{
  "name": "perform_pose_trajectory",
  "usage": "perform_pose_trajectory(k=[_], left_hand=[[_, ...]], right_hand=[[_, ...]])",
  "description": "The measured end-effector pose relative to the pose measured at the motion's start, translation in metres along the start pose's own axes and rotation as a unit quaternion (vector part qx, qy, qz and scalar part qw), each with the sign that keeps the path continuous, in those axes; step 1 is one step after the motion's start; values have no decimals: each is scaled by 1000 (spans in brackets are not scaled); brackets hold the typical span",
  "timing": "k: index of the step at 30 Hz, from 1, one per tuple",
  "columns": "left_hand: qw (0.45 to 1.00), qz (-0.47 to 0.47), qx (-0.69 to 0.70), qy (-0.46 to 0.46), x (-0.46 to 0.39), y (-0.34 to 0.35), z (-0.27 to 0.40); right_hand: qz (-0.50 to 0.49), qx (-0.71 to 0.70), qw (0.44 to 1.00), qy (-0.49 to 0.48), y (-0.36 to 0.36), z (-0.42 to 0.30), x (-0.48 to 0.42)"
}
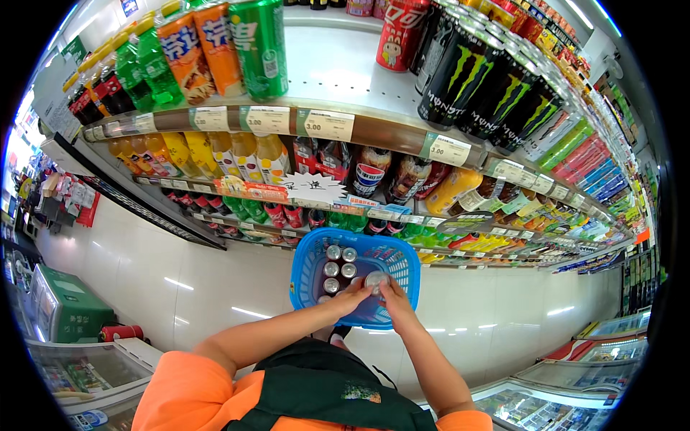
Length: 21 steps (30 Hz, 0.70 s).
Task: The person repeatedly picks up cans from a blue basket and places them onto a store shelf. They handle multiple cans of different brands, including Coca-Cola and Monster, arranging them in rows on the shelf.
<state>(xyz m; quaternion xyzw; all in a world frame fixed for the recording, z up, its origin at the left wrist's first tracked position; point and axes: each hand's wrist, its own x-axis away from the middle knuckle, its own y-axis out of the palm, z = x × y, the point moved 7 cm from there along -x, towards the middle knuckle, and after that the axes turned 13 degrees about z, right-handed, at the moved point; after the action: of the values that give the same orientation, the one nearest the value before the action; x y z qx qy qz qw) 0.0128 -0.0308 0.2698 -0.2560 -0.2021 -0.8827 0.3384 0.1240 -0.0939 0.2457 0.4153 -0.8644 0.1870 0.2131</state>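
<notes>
A drink can [377, 281], silver top upward, is between my two hands over the right half of a blue plastic basket [356, 236]. My left hand [353, 298] touches its left side, and my right hand [395, 301] has its fingers on the right side. Several upright cans [331, 269] stand in rows in the basket's left part. The can's lower body is hidden from this view.
Ahead, a shelf edge [377, 131] with price tags runs across, holding black Monster cans [458, 81], a red can [401, 35] and a green can [260, 51]. Bottles fill lower shelves. Glass-topped freezers [91, 366] and a red fire extinguisher [121, 332] are behind at the left.
</notes>
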Motion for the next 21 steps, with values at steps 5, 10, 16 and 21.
perform_pose_trajectory(k=[5, 10, 16, 21], left_hand=[[981, 12, 67, -180, -75, -1, -143], [967, 121, -113, -192, -129, -16, -210], [954, 188, -83, -220, -157, -25, -222], [946, 114, 2, -303, -165, -26, -221]], right_hand=[[-20, 72, 994, 76, 5, 101, -46], [-73, 116, 984, 113, 12, 190, -97], [-87, 142, 980, 107, 23, 228, -131], [-158, 136, 969, 135, 27, 244, -155]])
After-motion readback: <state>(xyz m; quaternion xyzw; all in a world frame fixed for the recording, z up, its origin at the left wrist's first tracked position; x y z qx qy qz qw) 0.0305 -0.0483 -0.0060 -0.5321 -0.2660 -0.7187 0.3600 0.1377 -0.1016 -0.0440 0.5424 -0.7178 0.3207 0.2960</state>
